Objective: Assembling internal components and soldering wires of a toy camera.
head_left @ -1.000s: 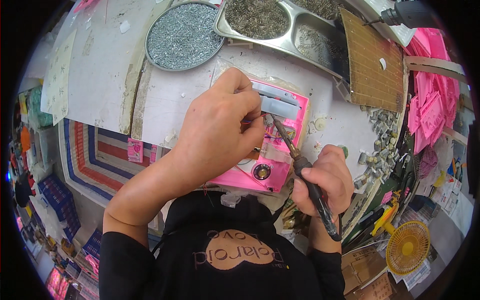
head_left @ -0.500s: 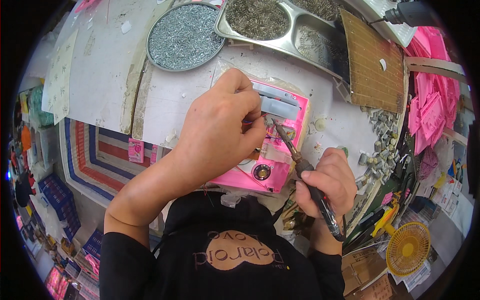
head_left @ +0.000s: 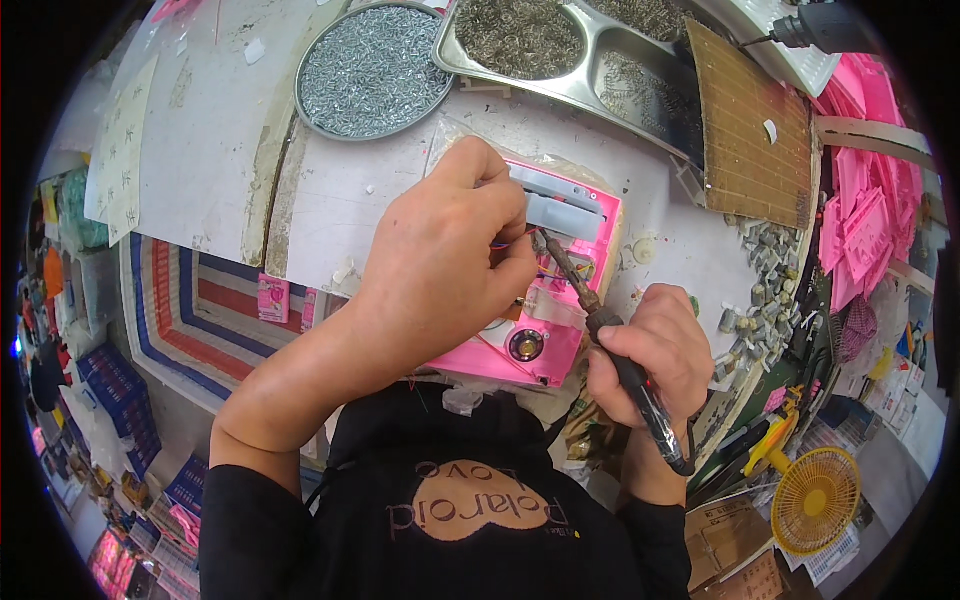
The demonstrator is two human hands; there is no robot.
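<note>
Sleeves (head_left: 250,530) of black cloth lie nearest, and past them the right hand (head_left: 665,345) is wrapped round the handle of a soldering iron (head_left: 637,378). The iron's metal end slants up and left into an open pink shell (head_left: 555,368), which lies on the white worktable (head_left: 660,200) straight before the chest, a round speaker-like part (head_left: 526,345) at its near side. The left hand (head_left: 445,235) covers much of the shell's left side, fingers curled, thumb and forefinger drawn toward each other just beside the iron's tip; whether they grasp one of the thin wires (head_left: 548,270) I cannot tell. To work well here, I would brace both wrists, keep the hot tip clear of those fingertips and of the grey-blue strip (head_left: 565,216) behind it, touch the metal only briefly so the plastic does not soften, and hold the wire motionless while the solder sets. Farther off stand a round dish (head_left: 300,80) of screws and a steel tray (head_left: 592,52) of springs, both best kept free of splashes
</note>
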